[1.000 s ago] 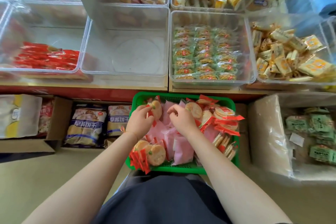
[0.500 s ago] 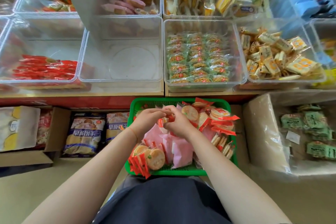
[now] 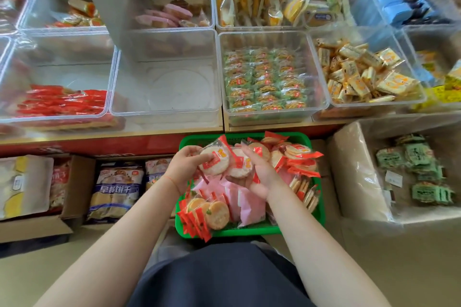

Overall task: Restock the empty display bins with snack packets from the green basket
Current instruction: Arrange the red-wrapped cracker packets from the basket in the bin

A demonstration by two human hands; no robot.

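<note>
Both hands — left (image 3: 185, 166), right (image 3: 259, 174) — curled, gripping.

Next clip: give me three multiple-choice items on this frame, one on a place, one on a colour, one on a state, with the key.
1. Where is the empty bin?
A. left of the bin of green packets
B. on the floor
C. inside the basket

2. What colour is the basket?
A. blue
B. green
C. grey

3. What are the hands doing?
A. resting open
B. holding round cracker packets
C. lifting the basket

Key: A, it sits directly left of it on the shelf; B, its rim is green; B, the left hand and right hand both grip packets above the basket.
</note>
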